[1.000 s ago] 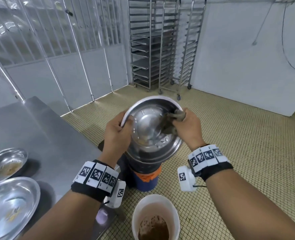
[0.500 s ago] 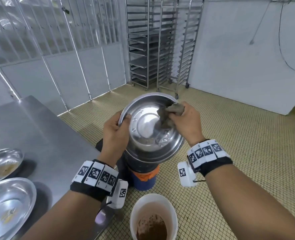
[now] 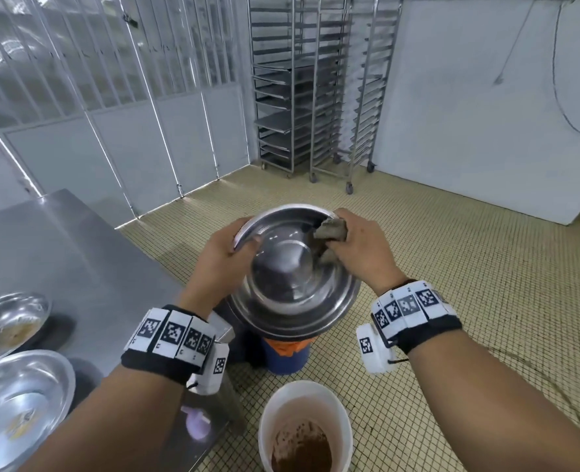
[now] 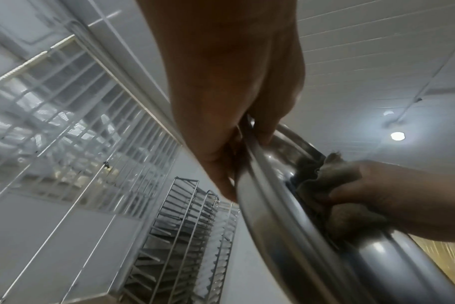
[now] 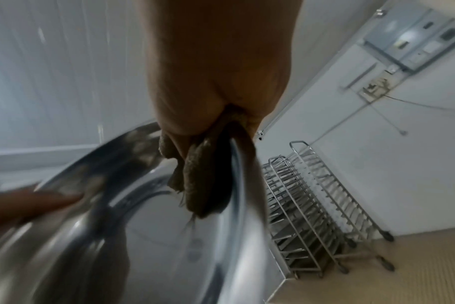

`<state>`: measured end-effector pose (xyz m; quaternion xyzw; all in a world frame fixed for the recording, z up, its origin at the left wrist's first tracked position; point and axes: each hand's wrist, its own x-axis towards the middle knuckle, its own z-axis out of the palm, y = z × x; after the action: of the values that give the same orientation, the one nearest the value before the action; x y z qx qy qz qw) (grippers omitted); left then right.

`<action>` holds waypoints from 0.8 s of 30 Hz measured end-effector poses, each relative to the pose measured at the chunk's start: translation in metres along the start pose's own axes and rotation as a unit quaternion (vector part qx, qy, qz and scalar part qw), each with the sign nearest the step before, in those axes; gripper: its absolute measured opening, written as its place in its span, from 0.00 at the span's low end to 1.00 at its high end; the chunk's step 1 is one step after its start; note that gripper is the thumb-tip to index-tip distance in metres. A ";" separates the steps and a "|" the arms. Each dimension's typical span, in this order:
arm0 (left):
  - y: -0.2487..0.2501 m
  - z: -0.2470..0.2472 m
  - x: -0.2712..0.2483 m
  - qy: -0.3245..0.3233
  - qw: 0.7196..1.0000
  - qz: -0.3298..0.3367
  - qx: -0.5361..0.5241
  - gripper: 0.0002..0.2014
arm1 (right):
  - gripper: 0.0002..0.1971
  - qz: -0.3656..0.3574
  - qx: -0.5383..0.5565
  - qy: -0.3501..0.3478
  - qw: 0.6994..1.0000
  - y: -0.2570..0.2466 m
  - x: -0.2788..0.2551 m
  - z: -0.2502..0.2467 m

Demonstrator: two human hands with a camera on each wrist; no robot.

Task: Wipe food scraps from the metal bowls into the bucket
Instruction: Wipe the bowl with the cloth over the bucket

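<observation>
The wiping step was in hand. The left hand (image 3: 225, 257) pinched the left rim of a metal bowl (image 3: 292, 287), thumb inside and fingers behind, and held it tilted toward the person over a dark bucket (image 3: 286, 352) on the floor. The right hand (image 3: 360, 250) clutched a wadded grey-brown cloth (image 3: 329, 233) against the bowl's far right inner wall, just under the rim. The interior looked nearly clean, so the next move likely called for a last sweep down toward the low near edge, then a swap for a soiled bowl.

The bowl was polished steel, round, with a rolled rim and flat base; the cloth was coarse and frayed. Two shallow steel bowls (image 3: 19, 403) with scraps lay on the steel table (image 3: 77, 267) at near left. A white bucket (image 3: 305, 424) of brown waste stood nearest.
</observation>
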<state>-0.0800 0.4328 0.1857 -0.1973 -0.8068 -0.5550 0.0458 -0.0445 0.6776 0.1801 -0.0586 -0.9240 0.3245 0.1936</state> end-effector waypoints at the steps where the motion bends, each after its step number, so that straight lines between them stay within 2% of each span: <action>1: 0.000 0.000 -0.001 0.003 1.000 -0.004 -0.023 0.09 | 0.15 -0.004 0.003 0.008 1.000 -0.001 0.001 0.000; 5: 0.003 0.007 -0.003 0.096 0.987 -0.036 -0.122 0.11 | 0.12 0.034 0.119 0.108 0.986 -0.003 -0.007 0.011; 6: 0.004 0.008 -0.003 0.126 0.981 -0.042 -0.138 0.12 | 0.12 0.054 0.154 0.119 0.979 -0.001 -0.012 0.019; 8: 0.008 0.007 -0.004 0.171 0.968 -0.043 -0.176 0.12 | 0.15 0.096 0.199 0.096 0.971 0.003 -0.024 0.033; 10: 0.007 0.005 -0.005 0.165 0.973 -0.023 -0.163 0.11 | 0.14 0.109 0.181 0.079 0.974 0.005 -0.027 0.035; 13: 0.003 0.008 -0.009 0.098 0.991 -0.004 -0.089 0.11 | 0.10 0.088 0.132 0.092 0.983 0.000 -0.009 0.014; 14: 0.002 0.010 -0.009 0.093 0.993 -0.004 -0.079 0.11 | 0.11 0.077 0.121 0.099 0.985 -0.003 -0.003 0.007; 17: 0.011 0.013 -0.005 0.135 0.984 -0.023 -0.115 0.13 | 0.12 0.068 0.150 0.144 0.976 -0.005 -0.001 0.007; 20: 0.017 0.009 -0.002 0.198 0.965 -0.008 -0.171 0.12 | 0.16 0.121 0.198 0.109 0.967 0.002 -0.020 0.033; 22: 0.016 0.010 -0.005 0.179 0.972 0.012 -0.149 0.10 | 0.16 0.127 0.185 0.091 0.970 0.006 -0.024 0.036; 24: 0.012 0.015 -0.011 0.145 0.983 0.008 -0.111 0.10 | 0.13 0.128 0.185 0.111 0.968 0.007 -0.013 0.027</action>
<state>-0.0630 0.4470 0.1878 -0.1253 -0.7231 -0.6637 0.1447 -0.0433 0.6644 0.1528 -0.1750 -0.8053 0.5037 0.2592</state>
